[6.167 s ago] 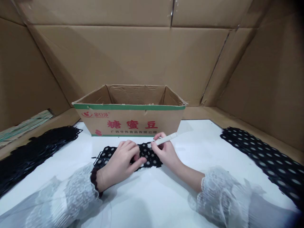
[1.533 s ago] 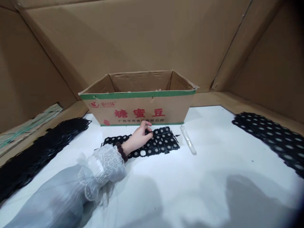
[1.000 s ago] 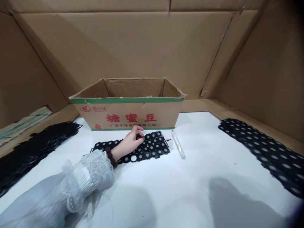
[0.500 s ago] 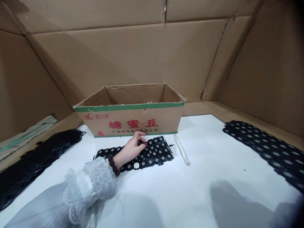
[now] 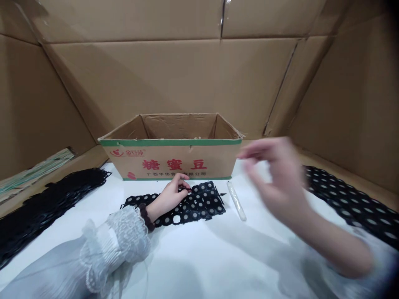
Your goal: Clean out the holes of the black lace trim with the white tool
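Observation:
A black sheet (image 5: 199, 202) with rows of pale round spots lies flat in front of the cardboard box. One spot near its front edge is a white gap. My left hand (image 5: 171, 197) rests on it, with curled fingers and thumb closing on a dark bit at the far edge. My right hand (image 5: 280, 178) is raised over the table on the right, smeared by motion, so whether it holds anything cannot be made out. Between the sheet and that hand lies a slim whitish stick in clear wrapping (image 5: 236, 201).
An open-topped cardboard box (image 5: 215, 160) with red print and green edging stands at the back. A black heap (image 5: 56, 203) lies at left, beside flattened board (image 5: 37, 168). Another spotted black strip (image 5: 352, 195) lies at right. Cardboard walls (image 5: 174, 79) surround the white table (image 5: 174, 265).
My right hand has come into view from the right, partly covering the strip there. My left hand stays on the sheet in much the same pose. The view has shifted slightly.

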Motion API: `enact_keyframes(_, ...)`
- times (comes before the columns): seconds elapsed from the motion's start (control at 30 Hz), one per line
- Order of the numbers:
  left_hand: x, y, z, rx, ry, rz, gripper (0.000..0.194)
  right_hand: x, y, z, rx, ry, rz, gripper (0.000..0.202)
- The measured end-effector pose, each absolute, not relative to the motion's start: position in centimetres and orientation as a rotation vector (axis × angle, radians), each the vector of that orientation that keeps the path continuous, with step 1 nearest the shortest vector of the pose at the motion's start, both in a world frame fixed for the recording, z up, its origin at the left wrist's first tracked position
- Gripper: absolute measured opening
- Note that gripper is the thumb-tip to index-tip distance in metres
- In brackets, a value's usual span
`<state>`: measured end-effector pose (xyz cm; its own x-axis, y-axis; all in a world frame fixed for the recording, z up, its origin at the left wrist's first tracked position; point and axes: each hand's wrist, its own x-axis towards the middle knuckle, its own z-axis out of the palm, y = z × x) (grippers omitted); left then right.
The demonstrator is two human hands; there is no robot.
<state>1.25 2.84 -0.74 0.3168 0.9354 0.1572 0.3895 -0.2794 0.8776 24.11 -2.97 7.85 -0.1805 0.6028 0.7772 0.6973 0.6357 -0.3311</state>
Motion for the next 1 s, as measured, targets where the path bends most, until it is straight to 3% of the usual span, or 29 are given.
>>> enact_keyframes(0.17, 1.4, 2.7, -0.4, 1.749, 1.178, 0.945, 0.033, 22.3, 0.5, 2.3, -1.437, -2.25, 0.027, 0.051)
enact_keyframes(0.3, 1.3, 2.7, -0.3, 1.734, 1.175, 0.934, 0.032, 23.3, 0.3, 1.3, -1.803, -2.312, -0.116, 0.045)
enact_keyframes(0.4, 1.2, 2.8, -0.4, 1.761, 1.183, 0.918, 0.032, 24.6, 0.0, 1.7, -1.924, -2.419, 0.062, 0.039)
enact_keyframes(0.6, 1.2, 2.6, -0.2, 1.793, 1.218, 0.897, 0.029, 26.2, 1.4, 2.0, -1.587, -2.418, 0.528, 0.029)
enact_keyframes(0.8, 1.1, 2.4, 0.0, 1.854, 1.24, 0.88, 0.024, 24.9, 1.6, 1.0, -1.071, -1.709, 1.053, 0.027)
enact_keyframes(0.93, 1.1, 2.4, -0.1, 1.874, 1.206, 0.846, 0.037, 22.7, 0.3, 0.5, -0.976, -1.717, 1.048, 0.014)
enact_keyframes(1.0, 1.2, 2.3, -0.1, 1.858, 1.155, 0.858, 0.042, 21.5, 0.1, 0.9, -0.972, -1.723, 1.032, 0.02)
